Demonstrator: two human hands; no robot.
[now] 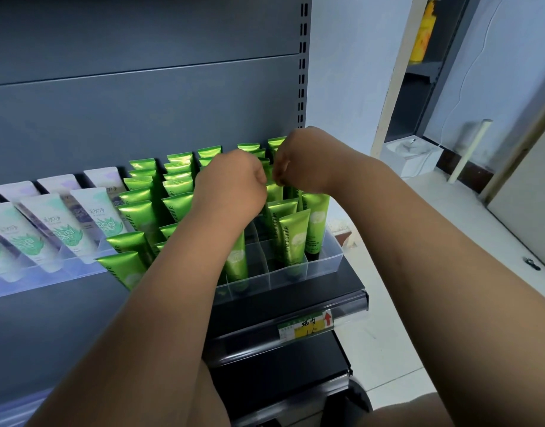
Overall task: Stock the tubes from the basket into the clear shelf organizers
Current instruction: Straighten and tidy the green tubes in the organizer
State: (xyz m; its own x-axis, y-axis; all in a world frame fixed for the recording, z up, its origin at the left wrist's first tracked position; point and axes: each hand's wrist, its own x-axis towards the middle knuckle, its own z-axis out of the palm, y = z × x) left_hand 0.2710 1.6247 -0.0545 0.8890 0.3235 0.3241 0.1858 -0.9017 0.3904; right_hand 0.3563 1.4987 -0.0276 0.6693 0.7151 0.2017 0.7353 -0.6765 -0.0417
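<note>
Hands, left hand [234, 183] and right hand [299, 163], curl over green tubes [291, 238] at the organizer's [326, 260] twelve o'clock, grip hidden; probably seating one, then filling front slots.

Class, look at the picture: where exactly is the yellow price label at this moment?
In the head view, the yellow price label sits in the clear strip on the shelf's front edge, lower centre-right, just below the clear organizer holding green tubes.
</note>
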